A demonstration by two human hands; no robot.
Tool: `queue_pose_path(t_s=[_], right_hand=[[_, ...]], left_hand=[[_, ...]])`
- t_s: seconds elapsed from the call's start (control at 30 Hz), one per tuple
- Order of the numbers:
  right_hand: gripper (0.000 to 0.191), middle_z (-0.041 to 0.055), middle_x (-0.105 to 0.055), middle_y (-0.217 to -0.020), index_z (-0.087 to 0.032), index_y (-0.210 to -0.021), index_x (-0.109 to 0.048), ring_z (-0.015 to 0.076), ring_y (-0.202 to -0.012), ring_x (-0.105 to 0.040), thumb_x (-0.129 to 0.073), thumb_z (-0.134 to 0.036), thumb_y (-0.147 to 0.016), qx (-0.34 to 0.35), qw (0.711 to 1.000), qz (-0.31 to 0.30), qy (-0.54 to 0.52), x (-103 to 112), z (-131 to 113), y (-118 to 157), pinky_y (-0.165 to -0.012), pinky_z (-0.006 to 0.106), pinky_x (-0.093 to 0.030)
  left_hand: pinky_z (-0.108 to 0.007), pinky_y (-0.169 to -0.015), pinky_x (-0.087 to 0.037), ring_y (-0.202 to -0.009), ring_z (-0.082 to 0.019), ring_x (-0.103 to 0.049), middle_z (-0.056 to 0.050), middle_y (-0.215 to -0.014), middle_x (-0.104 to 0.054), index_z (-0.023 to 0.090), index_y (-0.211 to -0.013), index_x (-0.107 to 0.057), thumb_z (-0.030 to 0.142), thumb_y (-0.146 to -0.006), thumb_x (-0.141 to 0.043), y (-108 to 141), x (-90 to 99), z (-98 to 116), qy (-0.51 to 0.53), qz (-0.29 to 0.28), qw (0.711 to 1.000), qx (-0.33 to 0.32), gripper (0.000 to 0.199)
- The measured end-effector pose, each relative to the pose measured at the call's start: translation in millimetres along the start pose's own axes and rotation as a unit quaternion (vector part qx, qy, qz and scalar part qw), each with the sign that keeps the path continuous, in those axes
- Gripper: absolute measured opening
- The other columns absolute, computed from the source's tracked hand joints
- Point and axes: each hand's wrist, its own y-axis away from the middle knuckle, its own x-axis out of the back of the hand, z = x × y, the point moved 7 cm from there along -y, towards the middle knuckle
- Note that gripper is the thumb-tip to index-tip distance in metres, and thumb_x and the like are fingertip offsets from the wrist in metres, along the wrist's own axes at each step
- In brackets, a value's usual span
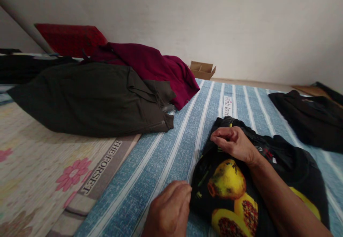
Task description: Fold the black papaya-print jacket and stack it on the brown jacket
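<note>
Two hands, both mine, at work over a folded black shirt with a yellow papaya print (227, 181), which lies on a blue, white-striped cloth (160, 158). Left hand (168, 208): fingers together, bent, tips at the shirt's left edge; cannot tell whether fabric is pinched. Right hand (233, 142): fingers curled toward the thumb above the shirt's far part; grip on the cloth unclear. Shirt soft, creased, lumpy near the collar. My right forearm crosses it, hiding some of the print. Left: a long dark olive garment with gathered cuffs (107, 101), overlapping a rumpled maroon garment (166, 69). Beneath the olive one, a cream floral cloth lettered "THE FORSET" (50, 165). Right: a flat black garment (308, 119). Beyond: an open brown cardboard box (202, 73) near the pale wall (241, 26).
</note>
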Motion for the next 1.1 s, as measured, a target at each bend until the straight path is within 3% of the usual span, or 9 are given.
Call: queue_pose_path(t_s=[0.13, 0.27, 0.37, 0.47, 0.63, 0.77, 0.93, 1.1], right_hand=[[0.022, -0.004, -0.041, -0.053, -0.016, -0.063, -0.059, 0.0078, -0.05, -0.034, -0.051, -0.031, -0.078, 0.013, 0.999, -0.014, 0.028, -2.1, -5.0, 1.0, -0.044, 0.021, -0.028], [0.022, -0.0026, -0.046, -0.057, -0.016, -0.066, -0.061, 0.0087, -0.052, -0.038, -0.051, -0.03, -0.079, 0.031, 0.997, -0.042, 0.063, -5.2, -8.6, 1.7, -0.047, 0.022, -0.031], [0.022, -0.0012, -0.05, -0.06, -0.016, -0.067, -0.062, 0.0097, -0.055, -0.042, -0.051, -0.029, -0.08, 0.043, 0.993, -0.062, 0.096, -7.2, -10.4, 2.1, -0.049, 0.022, -0.034], [0.023, -0.001, -0.052, -0.061, -0.016, -0.066, -0.063, 0.0098, -0.054, -0.044, -0.05, -0.029, -0.08, 0.049, 0.991, -0.059, 0.111, -6.5, -11.9, 3.0, -0.05, 0.022, -0.035], [0.023, 0.0, -0.054, -0.062, -0.017, -0.068, -0.063, 0.0104, -0.055, -0.046, -0.05, -0.03, -0.082, 0.048, 0.99, -0.057, 0.119, -6.0, -13.7, 4.9, -0.051, 0.022, -0.037], [0.025, 0.0004, -0.055, -0.062, -0.016, -0.069, -0.063, 0.0105, -0.056, -0.047, -0.049, -0.031, -0.084, 0.059, 0.988, -0.066, 0.123, -6.2, -14.2, 5.9, -0.051, 0.022, -0.038], [0.026, 0.0016, -0.058, -0.066, -0.016, -0.069, -0.063, 0.0116, -0.061, -0.05, -0.05, -0.031, -0.086, 0.079, 0.985, -0.08, 0.128, -6.4, -16.9, 7.1, -0.055, 0.023, -0.039], [0.025, 0.0012, -0.056, -0.063, -0.016, -0.065, -0.062, 0.0124, -0.064, -0.05, -0.054, -0.03, -0.085, 0.116, 0.977, -0.133, 0.122, -20.0, -37.3, 11.6, -0.061, 0.024, -0.04]], left_hand=[[-0.024, -0.062, -0.052, -0.069, -0.014, -0.062, -0.002, -0.076, -0.064, 0.025, -0.082, -0.062, 0.015, -0.083, -0.045, -5.1, -6.3, -9.6, 0.019, -0.035, 0.996, 0.075, 0.02], [-0.023, -0.057, -0.048, -0.065, -0.014, -0.06, 0.0, -0.071, -0.063, 0.021, -0.077, -0.062, 0.018, -0.075, -0.053, -2.9, -17.5, -29.0, 0.05, -0.077, 0.973, 0.214, 0.01], [-0.022, -0.052, -0.046, -0.063, -0.013, -0.06, 0.0, -0.07, -0.063, 0.019, -0.082, -0.062, 0.023, -0.072, -0.055, 4.7, -24.3, -40.5, 0.126, -0.104, 0.934, 0.317, 0.012], [-0.02, -0.045, -0.043, -0.064, -0.014, -0.061, -0.002, -0.077, -0.063, 0.017, -0.095, -0.059, 0.026, -0.071, -0.055, 12.3, -33.2, -44.1, 0.233, -0.136, 0.885, 0.38, 0.026], [-0.019, -0.04, -0.043, -0.062, -0.014, -0.061, -0.004, -0.083, -0.062, 0.013, -0.119, -0.045, 0.03, -0.064, -0.062, 19.0, -45.5, -42.9, 0.371, -0.148, 0.809, 0.431, 0.06], [-0.018, -0.042, -0.041, -0.058, -0.012, -0.059, -0.003, -0.078, -0.061, 0.011, -0.111, -0.05, 0.027, -0.061, -0.064, 18.1, -50.6, -35.9, 0.426, -0.152, 0.773, 0.446, 0.055], [-0.018, -0.043, -0.038, -0.051, -0.007, -0.049, 0.004, -0.065, -0.054, 0.014, -0.086, -0.053, 0.017, -0.057, -0.061, 14.7, -49.8, -27.4, 0.433, -0.109, 0.773, 0.451, 0.03], [-0.016, -0.043, -0.03, -0.05, -0.005, -0.041, 0.008, -0.057, -0.046, 0.016, -0.075, -0.05, 0.011, -0.058, -0.056, 9.8, -50.4, -22.8, 0.405, -0.062, 0.802, 0.434, 0.019]])
